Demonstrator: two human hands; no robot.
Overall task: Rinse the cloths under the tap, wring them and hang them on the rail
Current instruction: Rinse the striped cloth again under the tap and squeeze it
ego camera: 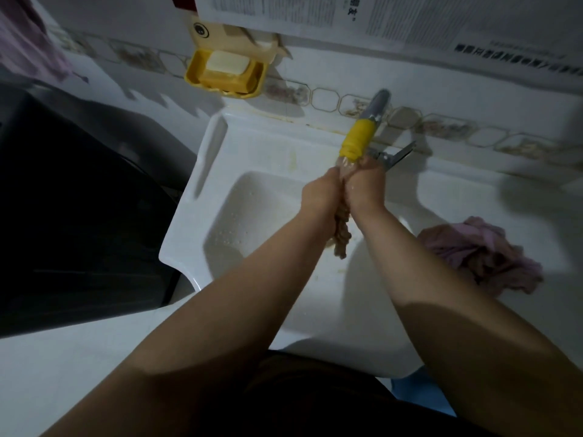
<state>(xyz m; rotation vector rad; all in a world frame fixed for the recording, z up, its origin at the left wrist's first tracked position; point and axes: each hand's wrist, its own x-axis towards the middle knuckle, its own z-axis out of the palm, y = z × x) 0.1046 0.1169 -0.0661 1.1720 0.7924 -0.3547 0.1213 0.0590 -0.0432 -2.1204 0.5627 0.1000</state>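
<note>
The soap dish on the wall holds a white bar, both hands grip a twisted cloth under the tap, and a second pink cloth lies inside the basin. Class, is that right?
Not quite. The head view shows the second pink cloth lying on the ledge to the right of the basin, not inside it. The rest holds: white bar in the soap dish, left hand and right hand gripping the twisted cloth under the tap.

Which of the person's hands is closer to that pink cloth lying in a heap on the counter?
The right hand. It grips the twisted cloth under the tap, with the pink cloth lying off to its right. The left hand grips the same twisted cloth from the far side.
</note>
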